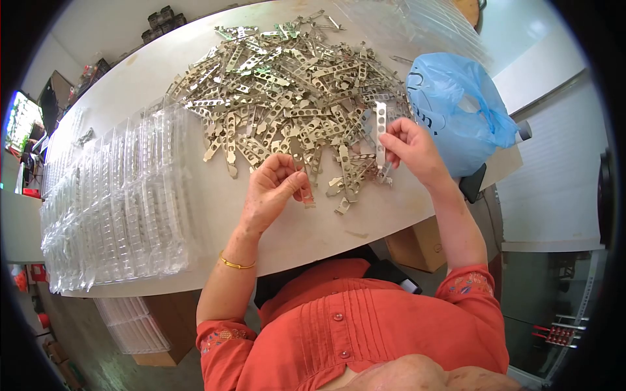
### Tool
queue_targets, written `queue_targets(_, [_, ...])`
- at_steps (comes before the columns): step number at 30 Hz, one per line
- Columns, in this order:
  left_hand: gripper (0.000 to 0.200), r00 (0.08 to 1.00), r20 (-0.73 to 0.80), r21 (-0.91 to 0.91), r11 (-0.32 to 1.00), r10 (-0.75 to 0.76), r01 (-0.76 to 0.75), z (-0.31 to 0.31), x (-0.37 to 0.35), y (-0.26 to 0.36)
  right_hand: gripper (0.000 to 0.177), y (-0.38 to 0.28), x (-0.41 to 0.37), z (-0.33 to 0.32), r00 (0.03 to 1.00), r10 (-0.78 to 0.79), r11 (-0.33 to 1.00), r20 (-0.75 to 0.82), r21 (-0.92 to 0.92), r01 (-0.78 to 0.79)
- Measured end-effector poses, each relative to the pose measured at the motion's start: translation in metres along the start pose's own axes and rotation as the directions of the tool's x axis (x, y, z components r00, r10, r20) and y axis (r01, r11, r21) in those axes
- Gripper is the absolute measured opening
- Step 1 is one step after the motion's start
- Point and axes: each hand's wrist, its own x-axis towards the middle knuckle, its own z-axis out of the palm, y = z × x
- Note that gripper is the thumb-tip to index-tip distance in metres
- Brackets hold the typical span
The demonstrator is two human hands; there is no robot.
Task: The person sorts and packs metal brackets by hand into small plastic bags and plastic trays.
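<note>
My right hand (416, 151) pinches a flat metal strip with a row of round holes (381, 124), held nearly upright above the table's right part. My left hand (276, 190) is closed, thumb against fingertips, on a metal piece (309, 201); only its lower end shows below the fingers. Just beyond both hands spreads a large heap of similar perforated metal strips (280, 91), lying in all directions. A few loose strips (343, 205) lie between my hands, near the heap's front edge.
Clear plastic blister trays (124, 202) are stacked on the left. A blue plastic bag (450, 111) sits at the right, beside a dark phone-like object (473, 184). More clear plastic (424, 26) lies at the back. Cardboard boxes (417, 244) stand under the white table (222, 215).
</note>
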Motion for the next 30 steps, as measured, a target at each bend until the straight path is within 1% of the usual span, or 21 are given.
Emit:
queue_targets(2, [0.014, 1.0, -0.004, 0.011, 1.0, -0.014, 0.014, 0.0, -0.001, 0.003, 0.015, 0.012, -0.018, -0.007, 0.997, 0.06, 0.985, 0.048, 0.156, -0.067])
queue_targets(3, [0.014, 1.0, -0.004, 0.014, 1.0, -0.003, 0.003, 0.0, -0.002, 0.004, 0.015, 0.018, -0.028, -0.009, 0.996, 0.071, 0.985, 0.047, 0.154, -0.077])
queue_targets(5, [0.015, 1.0, -0.002, 0.015, 1.0, 0.011, -0.011, 0.002, -0.002, 0.005, 0.016, 0.027, -0.048, -0.015, 0.988, 0.153, 0.966, 0.016, 0.211, -0.153])
queue_targets(6, [0.015, 1.0, 0.008, 0.009, 1.0, 0.0, -0.001, 0.002, -0.002, 0.002, 0.016, 0.034, -0.055, -0.019, 0.986, 0.165, 0.964, 0.008, 0.211, -0.163])
queue_targets(9, [0.017, 0.999, 0.019, -0.01, 0.999, 0.032, -0.032, 0.003, 0.0, -0.004, 0.017, 0.057, -0.072, -0.025, 0.964, 0.266, 0.932, -0.019, 0.259, -0.252])
queue_targets(13, [0.015, 1.0, 0.003, 0.0, 1.0, 0.011, -0.011, 0.005, 0.0, -0.004, 0.02, 0.066, -0.08, -0.03, 0.946, 0.316, 0.925, -0.068, 0.242, -0.292])
queue_targets(14, [0.015, 1.0, 0.007, 0.002, 1.0, 0.01, -0.01, 0.005, 0.0, -0.003, 0.021, 0.061, -0.081, -0.033, 0.93, 0.348, 0.937, -0.114, 0.047, -0.345])
queue_targets(15, [0.015, 1.0, -0.006, 0.025, 1.0, 0.002, -0.002, 0.005, 0.0, 0.0, 0.023, 0.057, -0.082, -0.036, 0.914, 0.37, 0.907, -0.165, -0.148, -0.394])
queue_targets(16, [0.015, 1.0, -0.019, 0.048, 0.999, -0.005, 0.006, 0.005, -0.001, 0.001, 0.023, 0.056, -0.082, -0.038, 0.914, 0.37, 0.907, -0.168, -0.147, -0.395])
queue_targets(17, [0.015, 1.0, -0.016, 0.048, 0.999, -0.006, 0.007, 0.005, 0.0, 0.002, 0.023, 0.055, -0.082, -0.041, 0.955, 0.196, 0.888, -0.222, -0.372, -0.269])
queue_targets(18, [0.015, 1.0, -0.028, 0.053, 0.999, -0.009, 0.011, 0.006, 0.0, 0.002, 0.024, 0.055, -0.083, -0.043, 0.973, 0.011, 0.799, -0.232, -0.583, -0.148])
queue_targets(22, [0.015, 0.999, -0.048, 0.052, 0.999, -0.01, 0.012, 0.007, 0.0, 0.0, 0.02, 0.056, -0.082, -0.045, 0.976, 0.051, 0.756, -0.21, -0.631, -0.175])
queue_targets(23, [0.015, 0.999, -0.046, 0.051, 0.999, -0.01, 0.013, 0.006, 0.0, 0.0, 0.017, 0.056, -0.082, -0.045, 0.98, -0.106, 0.753, -0.17, -0.657, -0.033])
queue_targets(24, [0.015, 0.999, -0.051, 0.048, 0.999, -0.008, 0.011, 0.006, 0.0, 0.0, 0.018, 0.055, -0.083, -0.045, 0.958, -0.258, 0.727, -0.128, -0.678, 0.106])
queue_targets(25, [0.015, 0.999, -0.052, 0.044, 0.999, -0.008, 0.01, 0.007, 0.0, -0.001, 0.018, 0.054, -0.082, -0.047, 0.958, -0.254, 0.727, -0.135, -0.68, 0.097])
queue_targets(27, [0.015, 0.999, -0.039, 0.05, 0.999, -0.01, 0.012, 0.007, 0.0, -0.002, 0.023, 0.053, -0.077, -0.052, 0.898, -0.43, 0.473, 0.1, -0.822, 0.318])
queue_targets(28, [0.015, 0.999, -0.041, 0.061, 0.998, -0.007, 0.01, 0.006, 0.0, -0.002, 0.023, 0.054, -0.075, -0.056, 0.899, -0.428, 0.475, 0.094, -0.823, 0.312])
queue_targets(30, [0.015, 1.0, -0.031, 0.049, 0.999, -0.006, 0.008, 0.007, 0.0, -0.001, 0.026, 0.058, -0.07, -0.062, 0.888, -0.386, 0.308, 0.251, -0.872, 0.38])
